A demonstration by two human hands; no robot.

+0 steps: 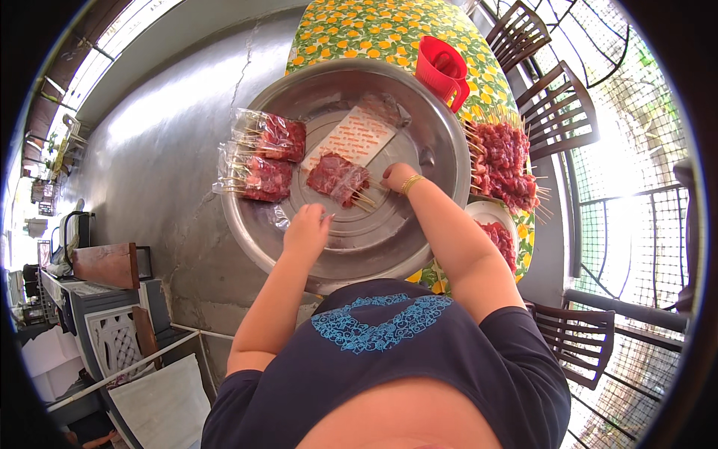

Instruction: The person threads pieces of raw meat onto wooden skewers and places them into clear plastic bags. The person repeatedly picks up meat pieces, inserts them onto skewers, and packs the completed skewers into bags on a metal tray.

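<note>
In a wide metal basin lies a bundle of raw meat skewers, its bare sticks pointing right. Clear plastic film covers part of that meat. My right hand, wearing a bracelet, pinches at the film's right side, close to the sticks. Just below the bundle's left end is my left hand, its fingers loosely bent and apart with nothing visible in them. Two wrapped skewer bundles rest over the basin's left rim. Behind the meat lies a white packet with orange print.
A red plastic jug stands behind the basin on a lemon-patterned tablecloth. Unwrapped meat skewers are piled at the right, with a plate of raw meat nearer me. Wooden chairs line the right side.
</note>
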